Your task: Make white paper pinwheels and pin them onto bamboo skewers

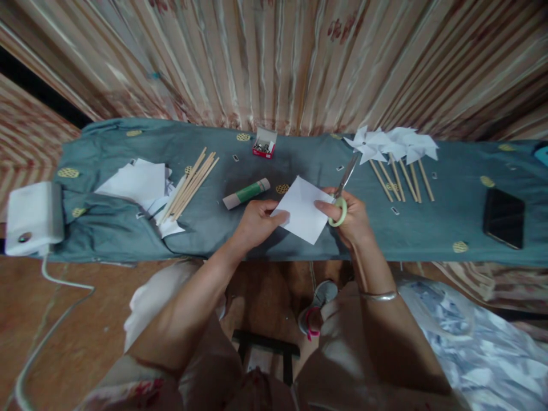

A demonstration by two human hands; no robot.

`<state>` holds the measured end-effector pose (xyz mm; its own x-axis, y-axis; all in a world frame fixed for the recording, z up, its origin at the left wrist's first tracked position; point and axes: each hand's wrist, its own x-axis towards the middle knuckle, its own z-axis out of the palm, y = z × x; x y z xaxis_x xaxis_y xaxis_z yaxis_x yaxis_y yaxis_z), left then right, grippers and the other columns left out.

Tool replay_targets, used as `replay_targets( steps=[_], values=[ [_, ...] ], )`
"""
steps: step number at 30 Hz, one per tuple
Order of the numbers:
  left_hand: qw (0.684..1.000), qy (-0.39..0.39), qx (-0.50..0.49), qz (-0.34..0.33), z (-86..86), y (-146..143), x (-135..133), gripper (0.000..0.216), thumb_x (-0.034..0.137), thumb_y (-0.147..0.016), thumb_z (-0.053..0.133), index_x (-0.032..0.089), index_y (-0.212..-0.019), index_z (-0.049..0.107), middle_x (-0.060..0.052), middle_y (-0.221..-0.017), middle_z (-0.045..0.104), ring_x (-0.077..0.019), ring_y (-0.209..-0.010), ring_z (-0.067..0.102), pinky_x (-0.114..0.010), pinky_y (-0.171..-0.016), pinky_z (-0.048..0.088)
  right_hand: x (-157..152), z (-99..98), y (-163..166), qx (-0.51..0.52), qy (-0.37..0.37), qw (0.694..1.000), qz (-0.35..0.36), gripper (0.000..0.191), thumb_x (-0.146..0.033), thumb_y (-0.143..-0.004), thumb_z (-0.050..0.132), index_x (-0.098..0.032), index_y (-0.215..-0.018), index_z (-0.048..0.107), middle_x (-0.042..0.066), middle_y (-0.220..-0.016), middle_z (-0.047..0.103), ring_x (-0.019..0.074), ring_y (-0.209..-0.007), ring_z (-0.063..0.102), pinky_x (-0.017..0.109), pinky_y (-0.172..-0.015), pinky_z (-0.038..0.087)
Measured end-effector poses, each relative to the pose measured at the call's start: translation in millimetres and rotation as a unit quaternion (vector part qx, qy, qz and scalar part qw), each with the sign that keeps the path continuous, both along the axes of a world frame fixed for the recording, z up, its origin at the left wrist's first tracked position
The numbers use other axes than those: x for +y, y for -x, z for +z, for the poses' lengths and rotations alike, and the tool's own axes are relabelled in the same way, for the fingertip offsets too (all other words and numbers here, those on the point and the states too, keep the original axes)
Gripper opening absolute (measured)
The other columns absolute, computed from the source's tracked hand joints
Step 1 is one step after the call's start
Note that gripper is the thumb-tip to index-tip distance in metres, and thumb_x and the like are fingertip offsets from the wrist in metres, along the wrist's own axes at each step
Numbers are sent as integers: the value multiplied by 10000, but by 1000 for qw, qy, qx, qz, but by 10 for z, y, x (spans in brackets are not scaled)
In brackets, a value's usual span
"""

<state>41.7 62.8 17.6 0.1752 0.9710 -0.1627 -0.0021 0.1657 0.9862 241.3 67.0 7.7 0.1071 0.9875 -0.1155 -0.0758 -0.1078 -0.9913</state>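
A square of white paper [302, 212] is held up over the front part of the table, one corner towards me. My left hand [260, 224] pinches its left corner between thumb and fingers. At the right corner my right hand [349, 216] grips the paper too, thumb on top. Scissors [341, 197] with pale green handles hang on that same hand, a ring around the thumb area and the blades pointing away up to the right. A green and white glue stick [246, 193] lies just beyond my left hand.
Several wooden sticks [194, 185] and paper pieces [139, 181] lie on the left. A red box of small metal pieces [264, 144] stands open at the back. Finished paper pinwheels [396, 145] lie right of it, and a black phone [504, 218] far right. A white corded device [34, 217] sits at the left end.
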Motion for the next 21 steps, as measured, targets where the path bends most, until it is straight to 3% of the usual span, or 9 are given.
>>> replay_targets(
  steps=[7,15,19,21],
  values=[
    [998,-22,33,46,98,70,22,91,223,-615,691,200,-528,678,25,-539,605,-120,-538,491,-243,-562,380,12,50,-54,0,-13,1000,-24,320,-331,-542,861,-219,-779,679,-60,-644,611,105,-554,508,246,-523,397],
    [994,-24,16,106,67,162,62,96,273,-588,734,184,-571,704,12,-567,651,-135,-577,553,-241,-583,424,61,-3,-94,38,-15,997,-65,328,-293,-533,873,-220,-787,679,-62,-670,650,105,-562,549,263,-575,445],
    [986,-7,-85,144,25,102,22,281,421,-649,768,169,-772,740,-33,-754,721,-159,-741,646,-264,-738,490,98,-40,-41,81,-18,991,-102,330,-274,-528,866,-223,-777,657,-59,-706,674,121,-613,590,283,-650,476],
    [984,41,-142,103,-4,24,-20,407,495,-650,781,173,-894,733,-71,-915,746,-195,-868,678,-291,-793,510,106,-56,31,79,-16,991,-103,338,-292,-525,862,-222,-779,650,-56,-712,673,128,-625,591,288,-658,475]
  ],
)
